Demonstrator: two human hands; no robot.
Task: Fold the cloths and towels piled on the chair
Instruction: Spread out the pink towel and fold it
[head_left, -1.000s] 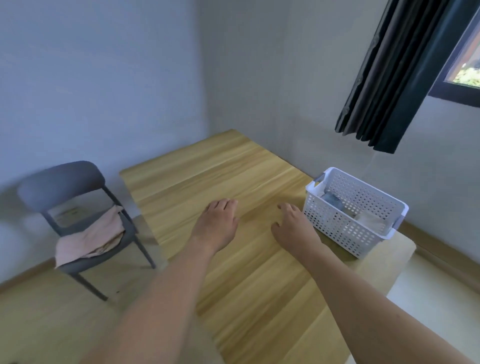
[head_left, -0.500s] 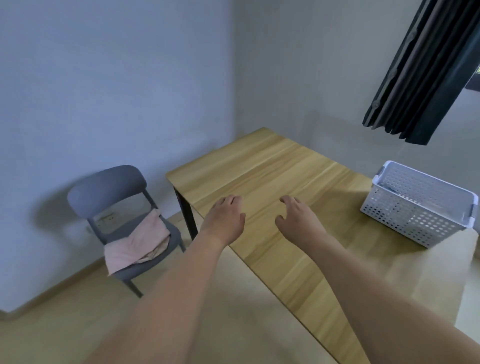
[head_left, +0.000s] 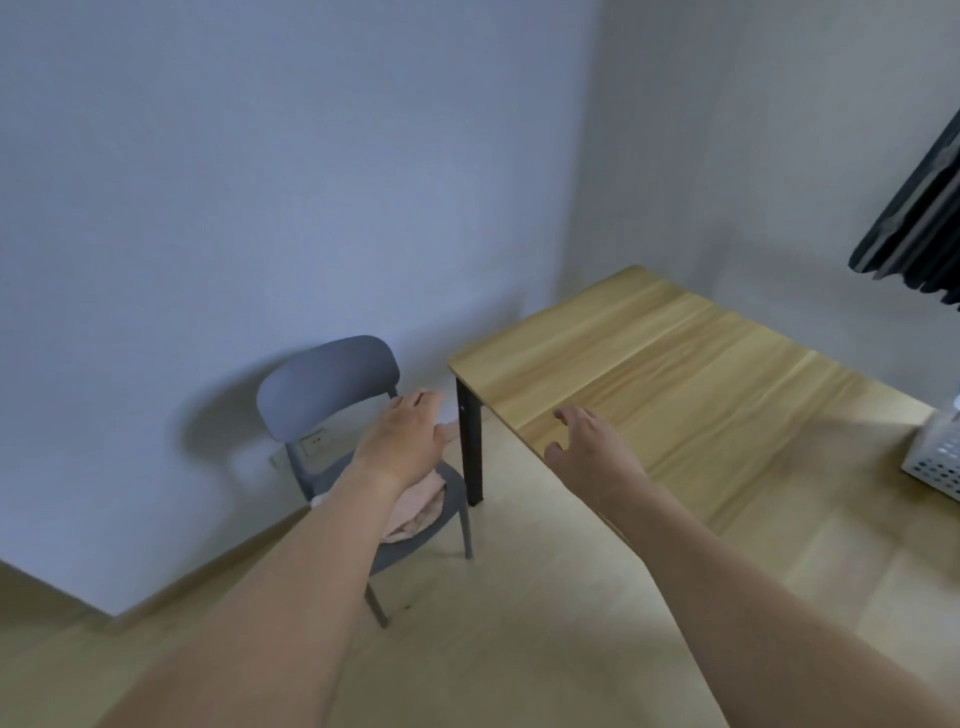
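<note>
Fetching step, nothing folded yet. Pink cloths (head_left: 415, 512) heaped on grey chair (head_left: 332, 384) seat, nine o'clock of wooden table (head_left: 675, 395). Left hand (head_left: 402, 441) over pile, fingers relaxed, empty. Right hand (head_left: 589, 452) spread, empty. Next: grasp one cloth, carry to table.

Both bare forearms extend forward from the body, roughly parallel and well apart. The left hand (head_left: 402, 449) is held palm down, fingers relaxed and close together, holding nothing. The right hand (head_left: 589, 447) is also palm down, fingers loosely spread and slightly curled, thumb set apart from the fingers, holding nothing. The two hands are at about the same height.
</note>
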